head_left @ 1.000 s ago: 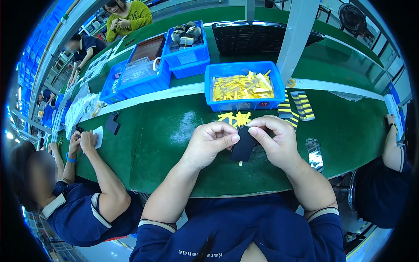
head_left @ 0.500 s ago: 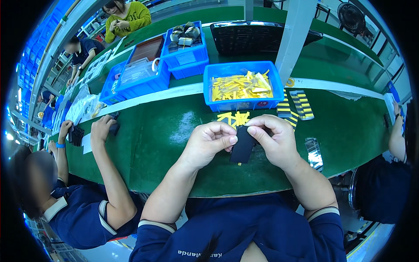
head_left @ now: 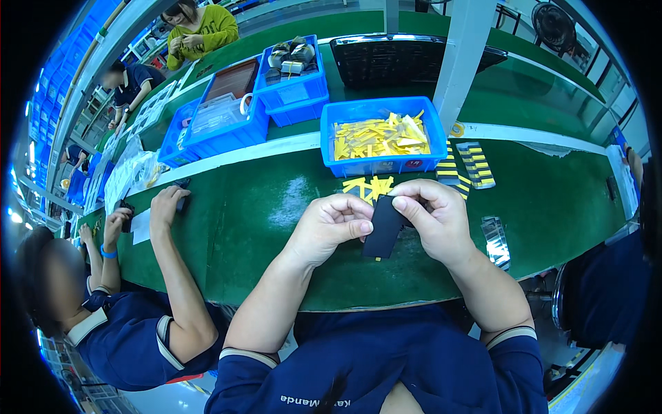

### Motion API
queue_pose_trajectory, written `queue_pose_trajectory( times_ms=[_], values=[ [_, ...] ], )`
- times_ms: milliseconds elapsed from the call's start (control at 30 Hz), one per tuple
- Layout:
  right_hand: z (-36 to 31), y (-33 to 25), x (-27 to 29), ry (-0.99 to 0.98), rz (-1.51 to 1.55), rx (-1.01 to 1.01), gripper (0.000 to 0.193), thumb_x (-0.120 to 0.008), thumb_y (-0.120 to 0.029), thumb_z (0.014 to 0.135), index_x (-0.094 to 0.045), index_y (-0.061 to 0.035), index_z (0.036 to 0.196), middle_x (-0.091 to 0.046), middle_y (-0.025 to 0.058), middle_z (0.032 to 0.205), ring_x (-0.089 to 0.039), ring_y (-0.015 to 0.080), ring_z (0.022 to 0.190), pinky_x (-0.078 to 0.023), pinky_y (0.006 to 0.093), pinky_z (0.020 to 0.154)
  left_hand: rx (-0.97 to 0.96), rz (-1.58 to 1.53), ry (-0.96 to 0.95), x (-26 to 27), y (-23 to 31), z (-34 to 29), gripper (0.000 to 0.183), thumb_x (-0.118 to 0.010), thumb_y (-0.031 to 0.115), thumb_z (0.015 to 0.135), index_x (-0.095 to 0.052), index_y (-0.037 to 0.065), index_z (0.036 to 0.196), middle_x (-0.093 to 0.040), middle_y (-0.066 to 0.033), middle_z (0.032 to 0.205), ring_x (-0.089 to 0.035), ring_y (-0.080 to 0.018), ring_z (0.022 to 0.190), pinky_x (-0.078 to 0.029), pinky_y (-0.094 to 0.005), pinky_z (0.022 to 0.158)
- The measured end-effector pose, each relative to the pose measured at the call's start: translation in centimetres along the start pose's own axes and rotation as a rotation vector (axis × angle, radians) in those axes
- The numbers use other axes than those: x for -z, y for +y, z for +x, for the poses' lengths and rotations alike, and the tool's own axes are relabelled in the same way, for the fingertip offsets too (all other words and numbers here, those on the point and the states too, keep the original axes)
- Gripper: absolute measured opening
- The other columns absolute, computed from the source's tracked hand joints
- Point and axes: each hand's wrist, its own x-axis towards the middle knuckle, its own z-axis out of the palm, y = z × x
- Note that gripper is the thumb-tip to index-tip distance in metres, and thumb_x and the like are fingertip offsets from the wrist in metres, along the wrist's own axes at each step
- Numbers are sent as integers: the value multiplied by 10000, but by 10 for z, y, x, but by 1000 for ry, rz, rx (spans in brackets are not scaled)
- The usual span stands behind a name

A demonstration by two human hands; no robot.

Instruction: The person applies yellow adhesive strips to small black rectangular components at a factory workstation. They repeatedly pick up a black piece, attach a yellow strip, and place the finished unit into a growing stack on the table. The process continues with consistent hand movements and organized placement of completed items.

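Black piece (head_left: 383, 234): probably light, stiff, smooth; best held by edges
Left hand (head_left: 331, 228): pinched on left edge
Right hand (head_left: 438, 221): pinched at top corner

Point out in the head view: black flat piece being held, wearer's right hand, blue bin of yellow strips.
Black flat piece (head_left: 383, 233): head view, middle of its broad face.
Right hand (head_left: 439, 221): head view, middle of the hand.
Blue bin of yellow strips (head_left: 361, 168): head view, near wall.
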Motion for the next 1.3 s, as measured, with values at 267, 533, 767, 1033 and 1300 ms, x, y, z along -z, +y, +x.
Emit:
queue_pose_trajectory(
  times_ms=[267, 533, 767, 1033, 1300],
  values=[
    [-3, 2, -2, 52, 7, 42, 98, -642, -53, 829, -659, 19, 894, -664, 100, 819, -628, 158, 724, -488, 269, 658, -55, 4, 3, -3, -6, -1, 183, -686, 18, 815, -616, -20, 980, -631, -55, 913, -622, -116, 845, -515, -254, 776],
    [-1, -6, -2, 17, -155, 137, 107, -666, -61, 802, -663, 14, 879, -668, 114, 809, -635, 201, 715, -495, 294, 661, -14, -18, -15, 4, 2, 1, 297, -705, 86, 814, -598, -35, 1063, -652, -101, 963, -629, -141, 847, -513, -270, 772],
    [0, -2, -5, -35, -232, 173, 107, -671, -69, 795, -662, 4, 873, -659, 121, 780, -632, 232, 698, -488, 314, 633, -122, 183, 106, -9, 7, 2, 252, -683, 23, 820, -614, -13, 1059, -639, -64, 945, -610, -102, 859, -497, -233, 771],
    [1, 1, -7, -66, -130, 58, 150, -656, -115, 831, -666, 8, 916, -646, 107, 786, -616, 181, 685, -477, 290, 618, -182, 290, 211, -10, 1, 3, 165, -651, -14, 835, -632, 0, 998, -635, -38, 899, -596, -74, 810, -496, -208, 730],
    [7, 7, 3, -113, -78, -66, 147, -658, -123, 828, -681, 19, 860, -633, 81, 766, -586, 134, 658, -450, 253, 600, -198, 230, 236, -8, 3, 0, 178, -664, -10, 822, -639, 2, 997, -633, -25, 867, -586, -71, 769, -488, -204, 703]
  ],
)
